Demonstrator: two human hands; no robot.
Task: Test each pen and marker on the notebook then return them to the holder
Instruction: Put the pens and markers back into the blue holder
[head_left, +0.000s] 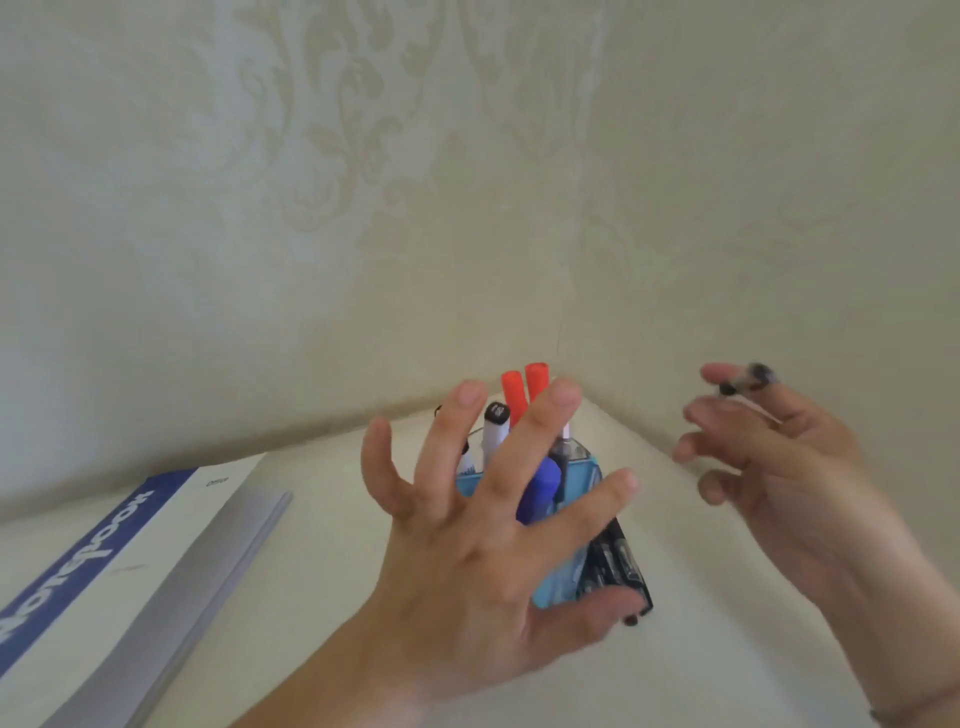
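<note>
Head view gives me the left hand spread wide in front of the holder, fingers straight and fanned, gripping nothing that I can make out; its thumb lies low beside a dark pen that leans against the holder's right side. The holder is a translucent blue box standing on the white counter, close to the corner where two patterned walls meet. Out of it stick two red-capped markers, a white marker with a black cap and a blue-capped marker, partly screened by my fingers.

The right hand hovers to the right of the holder, apart from it, fingers loosely curled, with a small dark pen pinched near the fingertips; it is blurred, so I cannot tell more about it.

The notebook lies closed on the counter at the left, well apart from the holder, its blue-and-white cover facing up.
</note>
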